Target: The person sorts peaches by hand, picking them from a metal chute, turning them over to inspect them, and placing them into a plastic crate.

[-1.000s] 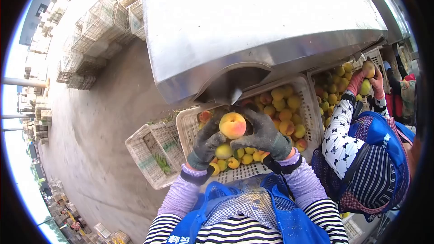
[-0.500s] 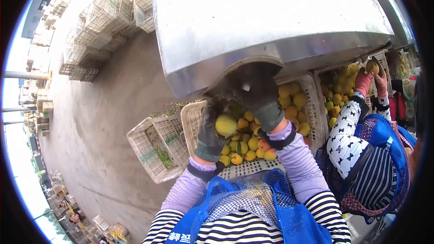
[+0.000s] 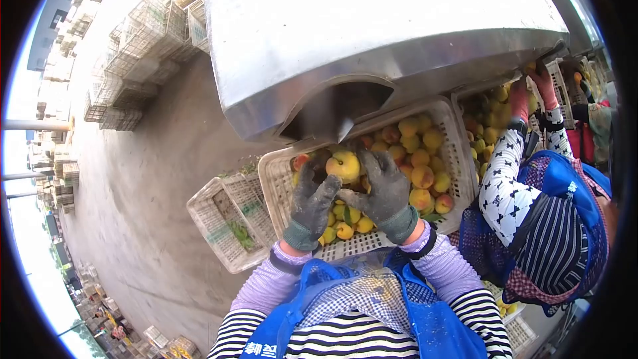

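Under the curved lip of a dull, brushed-metal machine [image 3: 372, 33], both gloved hands meet over a white plastic crate [image 3: 286, 183] with latticed walls, heaped with round yellow and orange peaches. The left hand [image 3: 311, 203] and right hand [image 3: 384, 189], in dark, grubby knit gloves, have spread fingers cupping one smooth yellow peach [image 3: 343, 165] between their fingertips, just above the heap and right below the machine's dark arched mouth [image 3: 335, 110]. Little room shows between that mouth and the fruit. At the crate's left edge an almost empty crate [image 3: 222, 223] touches it, with a few green leaves inside; past it lies bare grey concrete. On the right a co-worker's polka-dot sleeve [image 3: 502, 189] reaches to a second full crate [image 3: 488, 116], close alongside. White lettering on the blue apron [image 3: 266, 346] is cut off and unreadable.
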The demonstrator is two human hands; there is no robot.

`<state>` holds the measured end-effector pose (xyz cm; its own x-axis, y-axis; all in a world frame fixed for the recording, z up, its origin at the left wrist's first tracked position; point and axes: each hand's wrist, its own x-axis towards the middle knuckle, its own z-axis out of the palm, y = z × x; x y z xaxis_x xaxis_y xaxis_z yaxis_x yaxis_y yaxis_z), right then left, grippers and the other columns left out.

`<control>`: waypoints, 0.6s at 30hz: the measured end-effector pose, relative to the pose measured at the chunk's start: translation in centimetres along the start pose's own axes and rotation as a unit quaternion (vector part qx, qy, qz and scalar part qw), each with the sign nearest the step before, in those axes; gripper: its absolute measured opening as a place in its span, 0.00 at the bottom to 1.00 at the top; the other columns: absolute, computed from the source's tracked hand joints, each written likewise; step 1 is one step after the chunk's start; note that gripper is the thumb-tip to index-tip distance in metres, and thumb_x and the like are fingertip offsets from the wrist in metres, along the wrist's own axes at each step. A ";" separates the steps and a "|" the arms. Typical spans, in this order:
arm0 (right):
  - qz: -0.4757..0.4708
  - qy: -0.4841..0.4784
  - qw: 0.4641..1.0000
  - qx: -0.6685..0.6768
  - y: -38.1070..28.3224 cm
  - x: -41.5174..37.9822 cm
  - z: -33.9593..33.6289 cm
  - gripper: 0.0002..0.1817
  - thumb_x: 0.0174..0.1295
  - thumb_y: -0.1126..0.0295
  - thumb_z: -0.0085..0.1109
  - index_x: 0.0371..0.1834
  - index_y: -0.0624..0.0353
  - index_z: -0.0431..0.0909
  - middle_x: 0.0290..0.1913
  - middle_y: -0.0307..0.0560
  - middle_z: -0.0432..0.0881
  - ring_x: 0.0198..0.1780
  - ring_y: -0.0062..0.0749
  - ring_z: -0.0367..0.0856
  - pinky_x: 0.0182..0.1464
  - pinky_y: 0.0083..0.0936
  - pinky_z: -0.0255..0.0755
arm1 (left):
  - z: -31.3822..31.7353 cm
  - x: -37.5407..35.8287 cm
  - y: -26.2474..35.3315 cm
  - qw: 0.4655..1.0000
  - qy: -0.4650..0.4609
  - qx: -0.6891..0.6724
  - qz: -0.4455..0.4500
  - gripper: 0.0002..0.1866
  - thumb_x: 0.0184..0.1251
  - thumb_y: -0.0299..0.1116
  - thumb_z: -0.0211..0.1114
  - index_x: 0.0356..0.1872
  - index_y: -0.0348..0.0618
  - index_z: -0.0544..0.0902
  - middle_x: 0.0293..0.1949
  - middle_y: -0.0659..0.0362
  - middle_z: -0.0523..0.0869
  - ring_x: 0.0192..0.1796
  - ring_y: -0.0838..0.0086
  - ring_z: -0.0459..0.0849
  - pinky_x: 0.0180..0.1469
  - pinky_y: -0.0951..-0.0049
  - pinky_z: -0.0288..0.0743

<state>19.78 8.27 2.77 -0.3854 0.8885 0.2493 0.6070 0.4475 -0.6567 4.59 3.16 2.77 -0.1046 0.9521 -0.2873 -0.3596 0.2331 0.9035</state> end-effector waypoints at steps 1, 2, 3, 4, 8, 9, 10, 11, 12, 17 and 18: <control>-0.002 0.010 1.000 0.001 -0.1 -0.2 0.3 0.38 0.49 0.52 0.75 0.61 0.61 0.75 0.44 0.57 0.80 0.40 0.49 0.82 0.40 0.39 0.79 | -0.1 0.1 -0.3 0.999 0.006 0.030 0.026 0.23 0.80 0.33 0.52 0.71 0.38 0.67 0.65 0.53 0.74 0.63 0.68 0.76 0.65 0.68 0.71; -0.001 0.007 1.000 0.002 0.0 0.0 0.7 0.38 0.49 0.52 0.75 0.61 0.61 0.75 0.44 0.57 0.80 0.40 0.49 0.82 0.40 0.39 0.79 | -0.3 0.2 -0.5 0.999 0.008 0.030 0.023 0.23 0.80 0.33 0.52 0.71 0.38 0.67 0.65 0.53 0.74 0.63 0.68 0.76 0.65 0.68 0.71; 0.010 0.012 1.000 -0.009 0.1 0.7 1.0 0.36 0.50 0.53 0.75 0.60 0.61 0.75 0.44 0.56 0.80 0.39 0.50 0.83 0.39 0.39 0.78 | -0.6 0.5 -0.8 0.991 0.023 0.116 0.065 0.22 0.80 0.31 0.53 0.71 0.39 0.67 0.65 0.53 0.75 0.63 0.67 0.76 0.64 0.68 0.73; 0.020 0.017 0.999 -0.020 0.4 1.5 1.6 0.35 0.51 0.53 0.74 0.59 0.61 0.76 0.43 0.55 0.81 0.37 0.50 0.83 0.38 0.39 0.78 | -1.2 0.7 -1.2 0.973 0.037 0.201 0.105 0.22 0.79 0.30 0.53 0.70 0.41 0.68 0.64 0.54 0.75 0.63 0.66 0.77 0.62 0.67 0.75; -0.023 0.078 0.993 -0.090 3.9 7.0 6.8 0.30 0.51 0.54 0.74 0.53 0.60 0.80 0.40 0.53 0.83 0.35 0.48 0.85 0.34 0.38 0.78 | -7.5 1.8 -8.6 0.850 0.111 0.447 0.255 0.21 0.78 0.30 0.52 0.70 0.44 0.69 0.63 0.52 0.75 0.63 0.63 0.77 0.58 0.66 0.78; -0.045 0.084 0.991 -0.095 4.3 9.5 7.7 0.26 0.53 0.54 0.72 0.50 0.59 0.81 0.37 0.51 0.84 0.34 0.47 0.85 0.33 0.38 0.78 | -8.0 2.5 -9.6 0.957 0.217 0.169 0.094 0.22 0.77 0.32 0.54 0.70 0.47 0.69 0.64 0.51 0.75 0.64 0.62 0.76 0.59 0.66 0.78; -0.067 0.090 0.989 -0.100 4.4 10.8 8.2 0.22 0.55 0.55 0.70 0.46 0.58 0.82 0.34 0.49 0.84 0.33 0.47 0.84 0.31 0.38 0.77 | -8.8 3.4 -11.2 0.943 0.297 -0.131 -0.078 0.23 0.76 0.34 0.55 0.71 0.50 0.69 0.65 0.50 0.74 0.66 0.62 0.76 0.60 0.65 0.78; -0.064 0.084 0.989 -0.101 4.1 10.8 7.7 0.22 0.55 0.55 0.70 0.46 0.58 0.82 0.34 0.49 0.84 0.33 0.47 0.84 0.31 0.38 0.77 | -11.0 4.7 -16.1 0.939 0.318 -0.113 -0.068 0.28 0.71 0.42 0.61 0.71 0.52 0.70 0.66 0.48 0.74 0.68 0.61 0.75 0.63 0.61 0.76; -0.069 0.091 0.989 -0.092 3.6 11.0 6.7 0.18 0.56 0.57 0.69 0.43 0.58 0.83 0.34 0.49 0.84 0.33 0.47 0.84 0.32 0.38 0.77 | -12.1 6.1 -18.8 0.937 0.320 -0.115 -0.075 0.28 0.71 0.42 0.61 0.71 0.52 0.70 0.66 0.48 0.74 0.68 0.61 0.75 0.63 0.61 0.76; 0.017 0.080 0.995 0.061 6.2 6.5 6.9 0.09 0.60 0.64 0.65 0.39 0.56 0.82 0.32 0.48 0.83 0.31 0.49 0.83 0.33 0.37 0.77 | -16.5 13.7 -30.4 0.662 0.337 0.661 -0.103 0.30 0.64 0.48 0.67 0.65 0.49 0.75 0.68 0.45 0.73 0.68 0.53 0.74 0.66 0.56 0.71; 0.030 0.019 0.999 0.007 8.3 4.7 8.4 0.08 0.62 0.65 0.63 0.40 0.55 0.83 0.32 0.47 0.84 0.32 0.47 0.84 0.33 0.38 0.77 | -15.2 14.7 -27.9 0.666 0.331 0.659 -0.109 0.30 0.64 0.48 0.67 0.65 0.49 0.75 0.68 0.45 0.73 0.68 0.53 0.74 0.66 0.56 0.71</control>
<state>17.16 15.29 -7.49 -0.3219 0.9170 0.2355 0.6183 0.3920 -0.6812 -1.05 7.61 -31.49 -0.7266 0.6727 -0.1395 0.6482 0.7386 0.1852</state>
